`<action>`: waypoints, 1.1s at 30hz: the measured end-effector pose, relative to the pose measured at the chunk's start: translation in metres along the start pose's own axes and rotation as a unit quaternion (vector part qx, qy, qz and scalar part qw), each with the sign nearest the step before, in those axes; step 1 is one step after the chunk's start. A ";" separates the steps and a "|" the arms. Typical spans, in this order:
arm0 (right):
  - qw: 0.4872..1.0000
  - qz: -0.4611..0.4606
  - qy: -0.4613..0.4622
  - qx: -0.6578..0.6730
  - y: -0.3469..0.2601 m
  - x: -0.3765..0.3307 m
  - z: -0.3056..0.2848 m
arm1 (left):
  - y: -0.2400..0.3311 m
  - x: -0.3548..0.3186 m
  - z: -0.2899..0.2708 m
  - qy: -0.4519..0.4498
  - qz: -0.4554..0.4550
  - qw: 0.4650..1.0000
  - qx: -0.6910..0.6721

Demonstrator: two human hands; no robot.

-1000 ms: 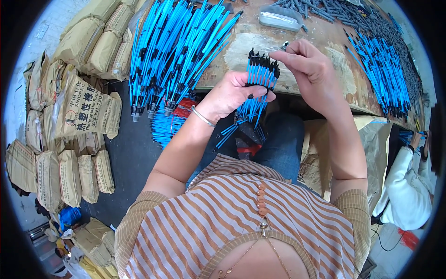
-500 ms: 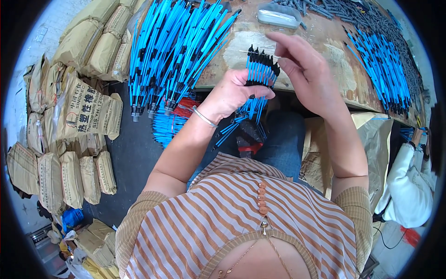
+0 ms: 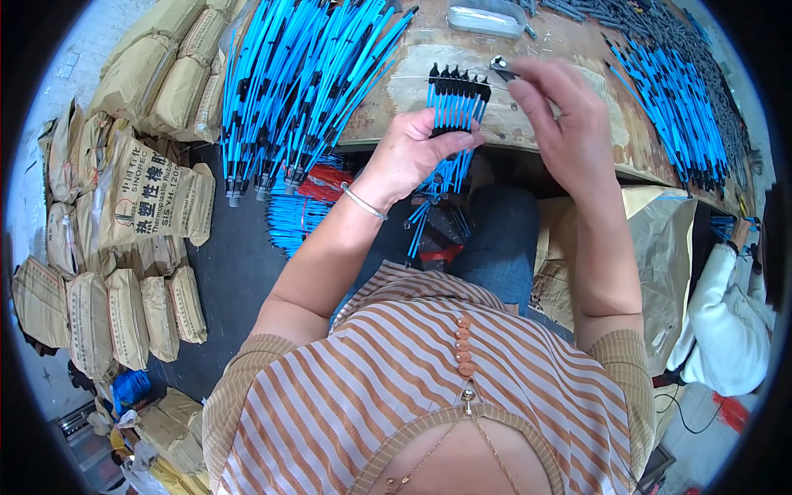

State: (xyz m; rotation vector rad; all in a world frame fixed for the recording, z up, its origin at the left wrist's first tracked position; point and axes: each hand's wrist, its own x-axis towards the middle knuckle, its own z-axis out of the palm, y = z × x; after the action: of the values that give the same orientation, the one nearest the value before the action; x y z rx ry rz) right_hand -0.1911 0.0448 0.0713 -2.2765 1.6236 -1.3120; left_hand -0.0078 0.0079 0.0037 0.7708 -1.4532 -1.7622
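My left hand [image 3: 429, 148] is closed around a bundle of thin blue rods [image 3: 454, 109] with black tips, held upright at the table's front edge. The tips stand side by side in a row, and a thin pale wire [image 3: 412, 78] runs across them. The rods' lower ends hang below my hand. Just right of the tips, my right hand [image 3: 569, 111] has thumb and forefinger together at a small black piece with a shiny round end [image 3: 499, 63]. Its exact kind is unclear, and the fingers are slightly blurred.
Big heaps of blue rods lie on the wooden table [image 3: 528, 120] at left [image 3: 289, 91] and right [image 3: 672, 124]. A clear plastic box [image 3: 487, 21] and grey parts [image 3: 635, 33] lie farther back. Stacked paper sacks [image 3: 157, 190] stand at left; another person's white sleeve [image 3: 718, 322] shows at right.
My left hand has moved the bundle slightly left and up. My right hand has shifted right, away from the tips, and a small black piece with a shiny end now shows at its fingers.
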 end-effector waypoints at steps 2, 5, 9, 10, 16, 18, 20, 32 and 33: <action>0.997 -0.049 0.019 0.057 -0.007 -0.006 0.004 | 0.000 0.000 0.000 0.002 0.009 1.000 -0.012; 0.952 -0.073 -0.021 0.296 -0.026 -0.026 0.023 | -0.002 -0.001 -0.001 0.003 0.027 0.999 -0.037; 0.799 0.007 -0.330 0.502 -0.048 -0.072 0.054 | -0.012 0.001 -0.004 0.009 0.058 0.998 0.030; 0.722 -0.022 -0.482 0.495 -0.054 -0.070 0.048 | -0.013 0.000 -0.005 0.001 0.084 0.996 0.039; 0.866 -0.083 -0.244 0.429 -0.016 0.004 -0.037 | -0.013 -0.016 -0.019 -0.021 0.111 0.991 0.075; 0.981 -0.007 -0.002 0.194 0.011 0.041 -0.053 | -0.010 -0.013 -0.016 -0.039 0.110 0.990 0.080; 0.993 0.078 0.050 0.079 0.049 0.083 -0.029 | -0.009 -0.012 -0.016 -0.046 0.095 0.989 0.104; 0.896 0.081 -0.285 -0.332 0.172 0.161 0.103 | -0.016 -0.004 -0.024 -0.058 0.144 0.986 0.067; 0.897 0.099 -0.283 -0.326 0.166 0.161 0.098 | -0.016 -0.004 -0.024 -0.057 0.143 0.986 0.067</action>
State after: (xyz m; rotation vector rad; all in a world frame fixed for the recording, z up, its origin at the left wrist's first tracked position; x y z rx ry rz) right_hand -0.2377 -0.1974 0.0249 -2.3555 2.1545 0.0060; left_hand 0.0112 0.0001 -0.0165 0.5037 -1.6802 -1.5223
